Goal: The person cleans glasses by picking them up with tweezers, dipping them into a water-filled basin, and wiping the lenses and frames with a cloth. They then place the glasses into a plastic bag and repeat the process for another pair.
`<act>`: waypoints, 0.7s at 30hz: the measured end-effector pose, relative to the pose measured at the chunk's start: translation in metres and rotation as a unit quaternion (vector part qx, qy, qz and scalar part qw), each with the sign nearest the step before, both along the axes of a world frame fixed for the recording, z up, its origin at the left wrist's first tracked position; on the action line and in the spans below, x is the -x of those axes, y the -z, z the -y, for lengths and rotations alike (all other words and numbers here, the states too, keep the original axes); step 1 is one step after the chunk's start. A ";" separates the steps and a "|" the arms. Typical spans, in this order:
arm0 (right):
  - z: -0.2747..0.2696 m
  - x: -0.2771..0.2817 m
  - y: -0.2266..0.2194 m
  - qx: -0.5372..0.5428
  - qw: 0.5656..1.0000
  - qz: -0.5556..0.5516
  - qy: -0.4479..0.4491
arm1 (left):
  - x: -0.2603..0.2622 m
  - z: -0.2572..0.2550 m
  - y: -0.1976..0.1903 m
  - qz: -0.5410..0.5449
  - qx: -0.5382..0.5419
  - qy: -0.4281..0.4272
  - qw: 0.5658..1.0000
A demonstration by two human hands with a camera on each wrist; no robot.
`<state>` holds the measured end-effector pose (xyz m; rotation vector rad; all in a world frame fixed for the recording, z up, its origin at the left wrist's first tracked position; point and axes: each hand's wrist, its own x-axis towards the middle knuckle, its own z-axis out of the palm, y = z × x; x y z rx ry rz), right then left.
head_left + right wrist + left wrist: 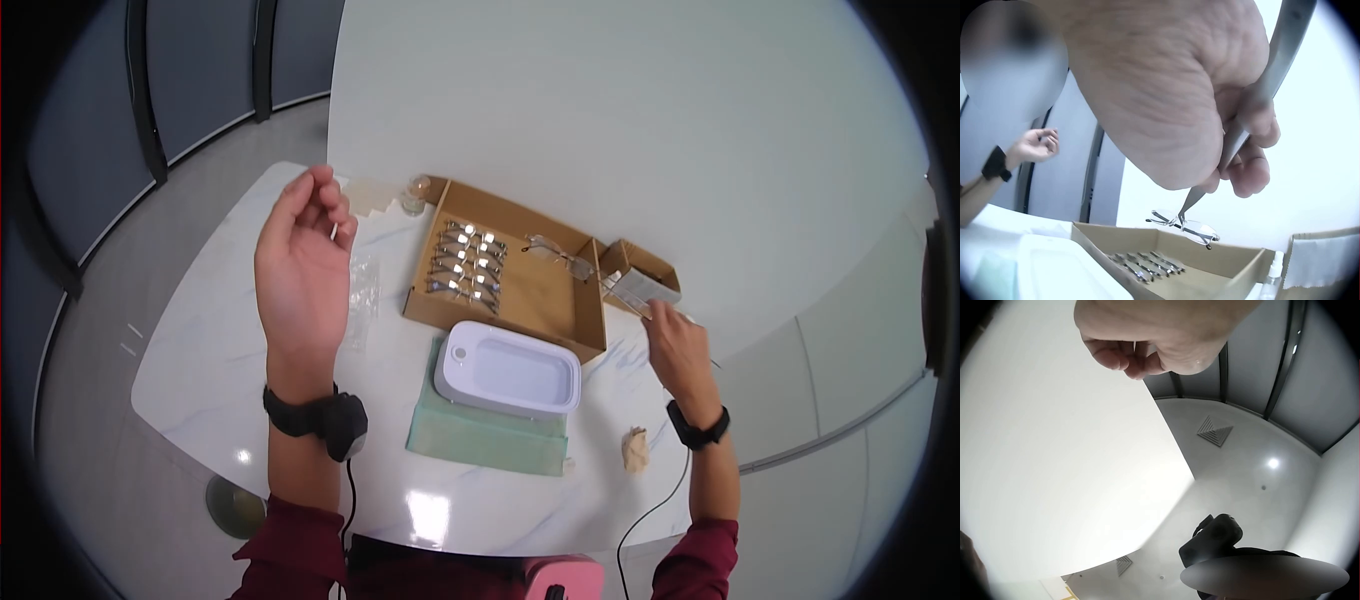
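Observation:
My right hand (pixel 677 345) holds long metal tweezers (pixel 1282 50), fingers wrapped around them. In the right wrist view, the tweezer tips meet a pair of eyeglasses (pixel 1200 232) at the bridge, and the glasses hang over the cardboard tray (pixel 540 305). Several folded eyeglasses (pixel 467 265) lie in a column in the tray's left part. My left hand (pixel 305 270) is raised to the left of the tray, palm showing, fingers loosely bent and holding nothing. The left wrist view shows only this hand against a white wall and the ceiling.
A pale oblong basin (pixel 449 383) stands on a green cloth (pixel 480 440) before the tray. A small cardboard box (pixel 663 268) and spray bottle (pixel 1275 269) are at right. Around them lie a crumpled beige cloth (pixel 635 450), clear plastic bags (pixel 365 295) and a glass jar (pixel 414 197).

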<state>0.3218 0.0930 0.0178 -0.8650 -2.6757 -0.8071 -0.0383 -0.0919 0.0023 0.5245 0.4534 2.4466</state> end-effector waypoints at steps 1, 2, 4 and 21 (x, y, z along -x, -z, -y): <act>0.020 -0.005 -0.009 0.001 1.000 -0.006 -0.010 | 0.001 0.000 0.000 -0.012 -0.011 0.000 1.000; 0.039 -0.010 -0.017 0.010 1.000 -0.003 -0.010 | 0.001 0.000 0.000 -0.025 -0.014 0.001 1.000; 0.072 -0.020 -0.027 0.050 0.999 0.006 0.001 | 0.001 0.000 -0.001 -0.026 -0.008 0.001 1.000; 0.095 -0.018 0.010 0.100 0.988 0.110 -0.048 | -0.006 -0.001 -0.002 -0.029 -0.010 0.015 0.999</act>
